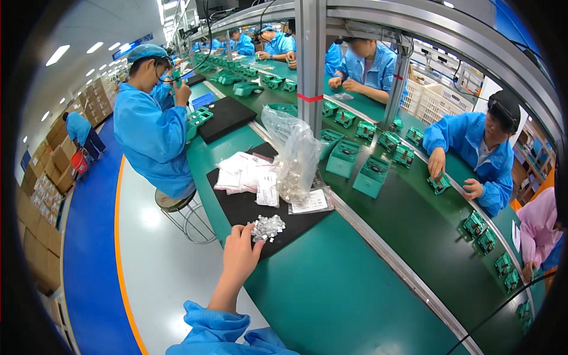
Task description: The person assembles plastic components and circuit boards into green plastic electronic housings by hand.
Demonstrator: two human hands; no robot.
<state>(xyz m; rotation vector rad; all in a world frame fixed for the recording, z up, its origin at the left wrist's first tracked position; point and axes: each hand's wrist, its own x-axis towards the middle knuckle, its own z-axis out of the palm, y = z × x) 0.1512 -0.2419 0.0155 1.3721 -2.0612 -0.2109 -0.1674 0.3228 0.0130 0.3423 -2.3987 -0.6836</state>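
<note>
No wording legible to us. Clock from view centre: white packets [238, 170], 9 o'clock, fine print; white printed sheet [307, 202], between 4 and 5, dark rows too small; blue overhead sign [134, 46], between 10 and 11, unreadable.

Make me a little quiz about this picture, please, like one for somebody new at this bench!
1. True or false: the left hand is inside the clear plastic bag.
2. What colour is the mat under the small shiny pieces?
A) yellow
B) black
C) pink
3. Fill the gap: the metal post has a ____ band across it.

Key:
1. False: the left hand is at the small shiny pieces, and the clear plastic bag is farther away on the bench.
2. B
3. red
</note>
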